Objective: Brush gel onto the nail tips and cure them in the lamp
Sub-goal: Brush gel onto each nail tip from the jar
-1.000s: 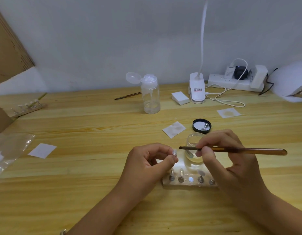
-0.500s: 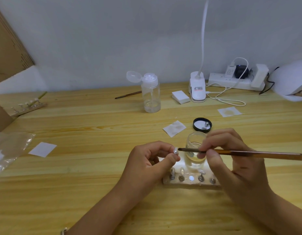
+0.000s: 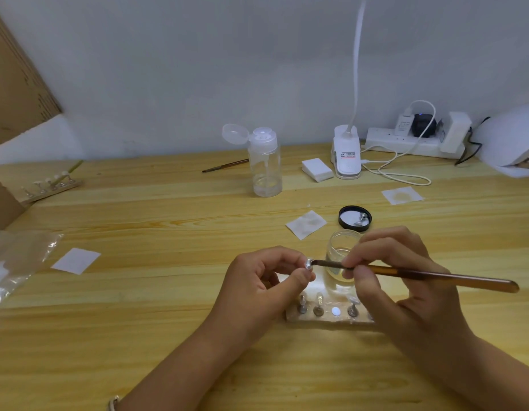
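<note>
Though nearly level, brush [image 3: 435,276] (bristles leftward)

A plain grey-white wall [image 3: 198,69] runs behind a table [image 3: 138,292] of light yellow wood, its grain lines running from side to side. At the far left a brown cardboard sheet [image 3: 14,84] stands against the wall (its edge slants down toward the table). Near the table's back edge sits a white desk lamp [image 3: 347,155], its thin neck rising out of view, just beside a white power strip [image 3: 405,142] along the wall.
</note>
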The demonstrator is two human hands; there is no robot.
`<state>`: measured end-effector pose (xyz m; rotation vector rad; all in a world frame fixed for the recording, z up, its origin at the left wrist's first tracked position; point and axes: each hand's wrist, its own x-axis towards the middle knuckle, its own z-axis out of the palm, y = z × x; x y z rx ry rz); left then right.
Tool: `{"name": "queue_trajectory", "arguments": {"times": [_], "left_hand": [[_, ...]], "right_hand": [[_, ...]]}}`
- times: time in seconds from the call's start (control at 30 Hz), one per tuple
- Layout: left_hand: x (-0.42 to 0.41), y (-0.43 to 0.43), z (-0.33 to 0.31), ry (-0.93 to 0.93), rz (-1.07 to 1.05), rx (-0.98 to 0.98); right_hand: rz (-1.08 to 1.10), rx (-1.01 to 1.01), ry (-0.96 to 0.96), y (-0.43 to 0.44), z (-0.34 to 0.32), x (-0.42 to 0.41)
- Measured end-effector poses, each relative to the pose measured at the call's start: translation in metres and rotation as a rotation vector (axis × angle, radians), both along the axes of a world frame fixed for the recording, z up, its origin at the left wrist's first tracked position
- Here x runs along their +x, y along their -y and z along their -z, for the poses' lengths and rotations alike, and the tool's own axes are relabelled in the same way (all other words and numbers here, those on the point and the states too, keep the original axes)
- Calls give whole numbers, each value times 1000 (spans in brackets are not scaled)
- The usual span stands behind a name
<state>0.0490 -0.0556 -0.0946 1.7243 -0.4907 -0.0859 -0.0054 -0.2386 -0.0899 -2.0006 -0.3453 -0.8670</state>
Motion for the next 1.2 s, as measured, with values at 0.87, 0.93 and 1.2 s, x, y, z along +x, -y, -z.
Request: {"name": "queue_trajectory", "arguments": {"times": [0.87, 0.93, 1.2], "left_hand": [[5, -2, 5, -1, 11, -5], [5, -2, 6, 1, -2, 10], [4, -2, 6, -15, 10, -1]], "right_hand": [[-86, -106, 84, 0, 3, -2], [-59, -89, 88, 1, 3, -2], [-62, -86, 61, 0, 4, 0]]}}
